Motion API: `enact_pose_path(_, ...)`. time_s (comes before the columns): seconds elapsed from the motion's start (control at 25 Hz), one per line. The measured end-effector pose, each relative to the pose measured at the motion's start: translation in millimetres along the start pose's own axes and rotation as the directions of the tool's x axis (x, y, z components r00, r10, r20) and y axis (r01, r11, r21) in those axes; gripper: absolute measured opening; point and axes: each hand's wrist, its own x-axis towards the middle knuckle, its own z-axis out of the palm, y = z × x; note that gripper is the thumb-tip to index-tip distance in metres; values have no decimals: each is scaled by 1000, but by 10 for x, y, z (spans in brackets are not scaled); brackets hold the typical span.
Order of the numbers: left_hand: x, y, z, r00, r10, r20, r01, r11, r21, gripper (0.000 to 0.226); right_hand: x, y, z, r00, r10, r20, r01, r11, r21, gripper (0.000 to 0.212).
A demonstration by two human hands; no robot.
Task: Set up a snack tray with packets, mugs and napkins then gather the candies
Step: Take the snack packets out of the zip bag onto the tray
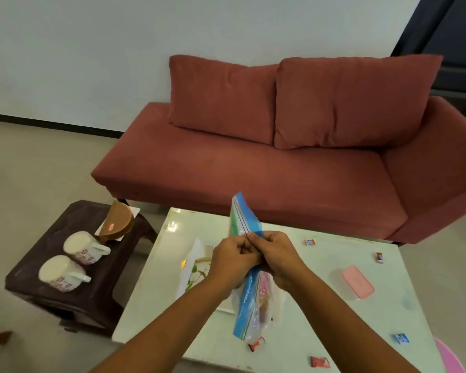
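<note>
Print on candy wrappers (309, 242) and zip bag (249, 300) is unreadable.

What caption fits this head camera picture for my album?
The left hand and right hand pinch the zip bag over the table, candies scattered around, mugs on the stool.

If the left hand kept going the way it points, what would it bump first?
The left hand would probably meet the right hand first, across the zip bag both pinch.

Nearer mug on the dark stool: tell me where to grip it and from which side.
Probably best to grip the nearer mug by its handle, coming from the table side: the handle sticks out to the right, toward the table, clear of the other mug.
</note>
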Motion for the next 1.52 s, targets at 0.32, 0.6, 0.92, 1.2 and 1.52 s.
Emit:
enact_pose_path(0.32,-158,-23,454,997,-70,-34,54,933,-356,15,-37,-2,-517,982,95,164,-113,988,102,31)
enact_pose_path(0.6,76,38,686,987,-111,-118,63,935,-350,32,40,-51,-659,987,125,106,-134,987,87,24)
enact_pose_path(0.92,200,243,895,976,-94,-195,68,988,-139,28,136,-22,-983,990,-78,119,93,988,-126,28)
enact_pose_path(1.2,344,289,870,992,25,-124,-11,994,113,40,160,45,-1079,967,-252,45,256,944,-208,18)
enact_pose_path(1.52,220,336,912,999,36,0,-34,936,-349,20,159,-63,-1100,960,-277,34,279,951,-133,16)
